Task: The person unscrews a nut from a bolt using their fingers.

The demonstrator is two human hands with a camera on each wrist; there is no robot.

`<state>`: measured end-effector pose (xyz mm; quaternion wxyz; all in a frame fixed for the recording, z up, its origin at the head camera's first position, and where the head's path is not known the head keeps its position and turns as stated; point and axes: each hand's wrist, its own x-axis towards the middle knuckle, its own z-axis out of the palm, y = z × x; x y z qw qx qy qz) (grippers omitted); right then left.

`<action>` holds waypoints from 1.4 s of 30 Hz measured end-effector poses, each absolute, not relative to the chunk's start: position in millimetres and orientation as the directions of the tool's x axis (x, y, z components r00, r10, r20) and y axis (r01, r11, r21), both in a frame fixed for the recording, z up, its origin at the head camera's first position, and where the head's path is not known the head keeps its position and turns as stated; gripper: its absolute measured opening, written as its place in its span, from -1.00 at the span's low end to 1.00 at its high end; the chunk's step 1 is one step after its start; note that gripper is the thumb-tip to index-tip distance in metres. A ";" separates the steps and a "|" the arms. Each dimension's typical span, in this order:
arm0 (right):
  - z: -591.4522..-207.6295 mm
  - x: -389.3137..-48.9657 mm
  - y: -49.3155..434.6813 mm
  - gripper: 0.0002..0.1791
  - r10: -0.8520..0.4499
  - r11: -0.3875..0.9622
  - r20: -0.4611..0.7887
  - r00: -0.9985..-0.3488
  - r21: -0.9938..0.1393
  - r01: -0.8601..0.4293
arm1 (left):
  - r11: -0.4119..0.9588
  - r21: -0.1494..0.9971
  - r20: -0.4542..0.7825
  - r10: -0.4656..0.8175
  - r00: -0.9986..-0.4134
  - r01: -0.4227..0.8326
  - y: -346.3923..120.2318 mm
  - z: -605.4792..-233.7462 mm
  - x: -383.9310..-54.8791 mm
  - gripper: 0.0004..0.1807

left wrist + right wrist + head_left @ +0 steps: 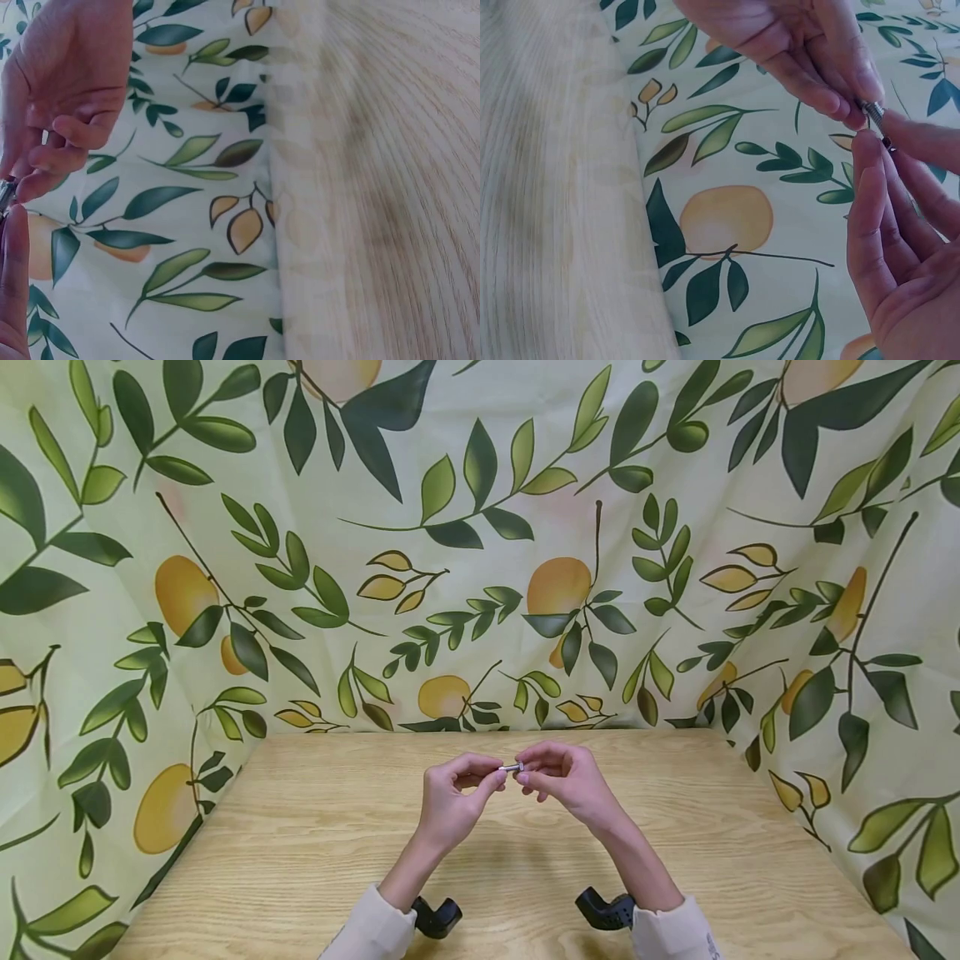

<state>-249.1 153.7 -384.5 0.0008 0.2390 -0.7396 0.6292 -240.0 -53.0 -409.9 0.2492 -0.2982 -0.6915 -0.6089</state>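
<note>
A small silvery bolt [512,767] is held level between the fingertips of both hands, above the wooden table. On its left end, the thumb and fingers of my left hand [452,802] pinch it. My right hand [573,783] pinches the other end, where a wider piece shows; head or nut, I cannot tell. Threads show on the bolt [875,114] in the right wrist view, with the left hand [802,56] above and the right hand [907,255] below. Only a bit of the bolt [7,193] appears at the left wrist view's edge.
Under the hands lies a light wood-grain table [315,827]. A cloth [480,568] printed with leaves and orange fruit hangs behind it and along both sides. Black wrist devices [437,917] sit by the two pale sleeves [372,931].
</note>
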 end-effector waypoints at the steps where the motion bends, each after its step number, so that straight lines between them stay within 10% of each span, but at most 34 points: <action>1: -384.2 -248.9 153.6 -0.69 -0.351 0.093 0.305 -0.885 -0.930 -0.357 | 0.081 0.697 0.704 0.109 -0.702 0.712 -53.1 -410.0 -240.0 -0.91; 42: -382.9 -247.6 152.2 -0.71 -0.329 0.076 0.323 -0.888 -0.928 -0.366 | 0.078 0.701 0.700 0.114 -0.705 0.709 -52.6 -408.4 -239.0 -0.90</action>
